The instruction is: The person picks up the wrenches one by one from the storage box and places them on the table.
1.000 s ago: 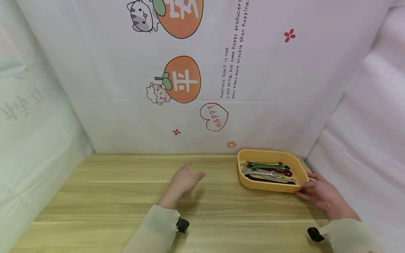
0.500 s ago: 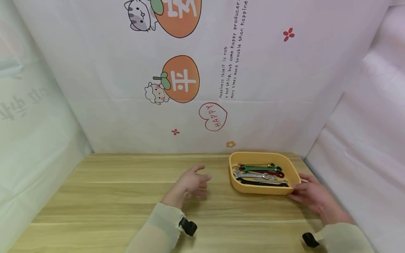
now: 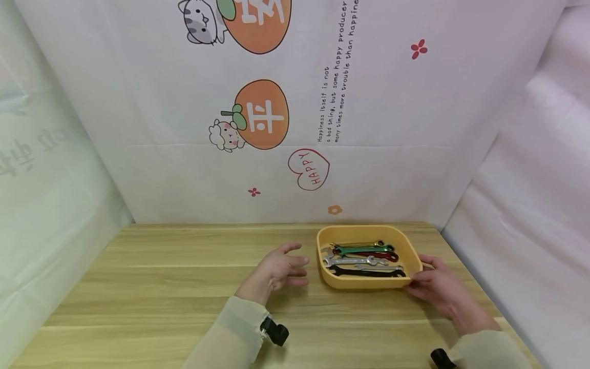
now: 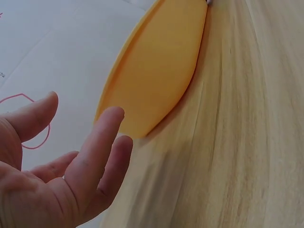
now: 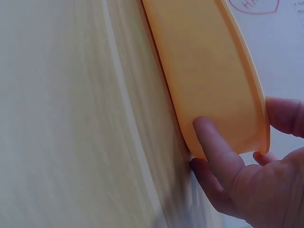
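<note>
A yellow plastic storage bin stands on the wooden table toward the right. Inside it lie several combination wrenches, among them a green wrench, a silver wrench and a black wrench. My right hand grips the bin's right end; in the right wrist view, one finger lies against the side wall and the thumb is at the rim. My left hand hovers left of the bin, fingers spread and holding nothing. A small gap parts its fingertips from the bin's left end.
Behind the wooden tabletop hangs a white printed sheet. White cloth also bounds the left side and the right side.
The bin has slid left and slightly toward me with my right hand at its end. My left hand has shifted a little right, its fingers now facing the bin.
</note>
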### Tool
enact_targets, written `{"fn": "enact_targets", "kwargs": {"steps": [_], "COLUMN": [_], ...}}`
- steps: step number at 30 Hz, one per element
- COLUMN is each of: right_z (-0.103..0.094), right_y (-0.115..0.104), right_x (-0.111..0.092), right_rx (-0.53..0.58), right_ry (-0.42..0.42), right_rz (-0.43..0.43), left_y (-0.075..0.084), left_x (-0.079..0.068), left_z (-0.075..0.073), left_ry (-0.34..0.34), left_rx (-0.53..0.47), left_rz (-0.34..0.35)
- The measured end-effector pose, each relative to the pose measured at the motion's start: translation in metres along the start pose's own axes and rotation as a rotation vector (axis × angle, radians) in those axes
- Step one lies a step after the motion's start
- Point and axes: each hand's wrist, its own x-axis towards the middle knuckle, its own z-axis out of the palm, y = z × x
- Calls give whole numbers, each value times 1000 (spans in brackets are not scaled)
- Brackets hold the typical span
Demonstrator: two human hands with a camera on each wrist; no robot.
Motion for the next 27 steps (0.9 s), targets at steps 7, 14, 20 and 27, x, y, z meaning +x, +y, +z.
{"fn": "enact_targets", "kwargs": {"steps": [7,14,20,27], "right_z": [18,30,40,49], "right_y": [2,5,6,8], "right_x": [-4,-7,-9,-11], "right_rx": [1,-4,1,1], "right_ry": [0,-6,-4,-25], "right_rz": [7,14,27,19], "left_y": [-4,-6,-7,-11], "left_x": [3,4,4,6], "left_z": [-4,-8,-8,-12], "left_ry": [1,14,33,46], "left_rx": [-15,-22,-31,-11], "left_rz": [7,-1,-7,-5]}}
